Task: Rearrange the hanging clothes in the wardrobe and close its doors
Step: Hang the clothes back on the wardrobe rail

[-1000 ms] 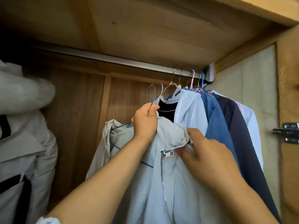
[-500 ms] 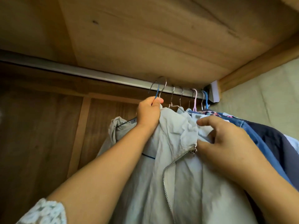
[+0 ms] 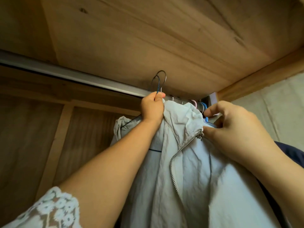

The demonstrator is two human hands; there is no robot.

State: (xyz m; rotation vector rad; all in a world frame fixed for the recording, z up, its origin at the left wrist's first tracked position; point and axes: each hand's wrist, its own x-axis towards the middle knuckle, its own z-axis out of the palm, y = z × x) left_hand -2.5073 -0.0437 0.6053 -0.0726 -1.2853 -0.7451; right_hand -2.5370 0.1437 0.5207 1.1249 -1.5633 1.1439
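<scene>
Vs half a sec ago the left hand (image 3: 152, 109) has lifted higher: its two wire hanger hooks (image 3: 158, 83) now stick up above the rail (image 3: 69, 74), fingers curled tight round their necks, w/ the pale grey zip jacket (image 3: 185, 162) bunched up under it. Right hand (image 3: 233, 129) pinches the jacket's collar edge just by the zip pull (image 3: 201, 135), thumb & forefinger together, other fingers loosely curled. Inside the wardrobe (image 3: 148, 38), more hangers (image 3: 204, 106) sit crowded at the rail's right end, a dark navy garment (image 3: 294, 153) just behind the right wrist
</scene>
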